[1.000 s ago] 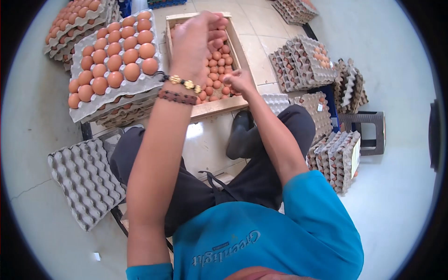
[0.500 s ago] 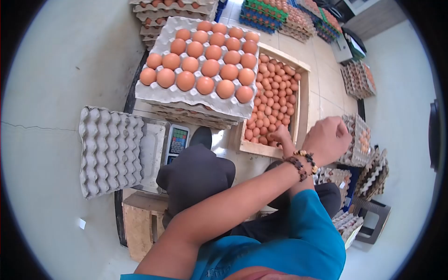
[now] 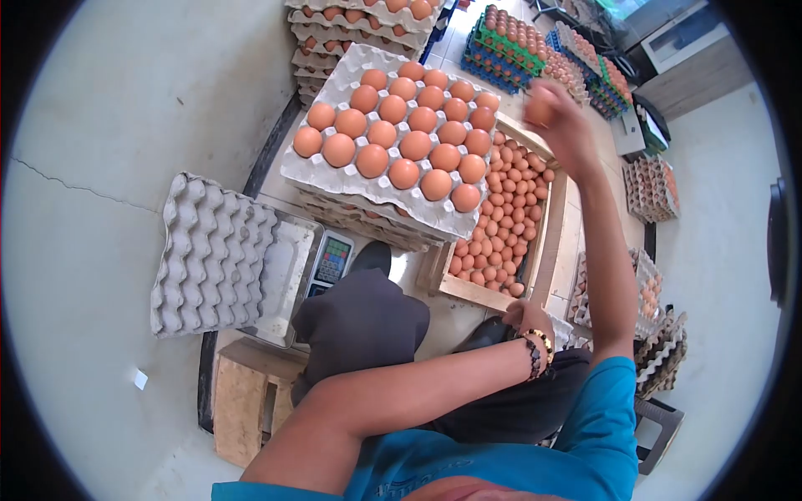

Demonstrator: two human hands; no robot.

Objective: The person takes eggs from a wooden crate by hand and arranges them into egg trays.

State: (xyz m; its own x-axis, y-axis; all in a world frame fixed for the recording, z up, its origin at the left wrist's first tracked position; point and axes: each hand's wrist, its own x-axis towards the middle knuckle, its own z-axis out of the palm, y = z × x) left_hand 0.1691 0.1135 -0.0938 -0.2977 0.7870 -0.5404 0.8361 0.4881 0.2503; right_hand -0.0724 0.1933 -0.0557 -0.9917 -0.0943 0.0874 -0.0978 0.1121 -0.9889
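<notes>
My right hand is raised by the far right corner of the wooden box, its fingers curled around what looks like a brown egg. Many loose brown eggs lie in the box. Just outside the box's near edge is my left hand, with bracelets at the wrist; its fingers are bent, and what they hold, if anything, is hidden. Left of the box, a grey tray with rows of eggs tops a stack.
An eggless grey tray rests partly on a scale at the left, above a wooden crate. More egg stacks stand behind and at the right. A plastic stool is at lower right.
The view has swung slightly. My right hand has risen from the box's near end to its far corner. My left hand has come down and left to the near edge.
</notes>
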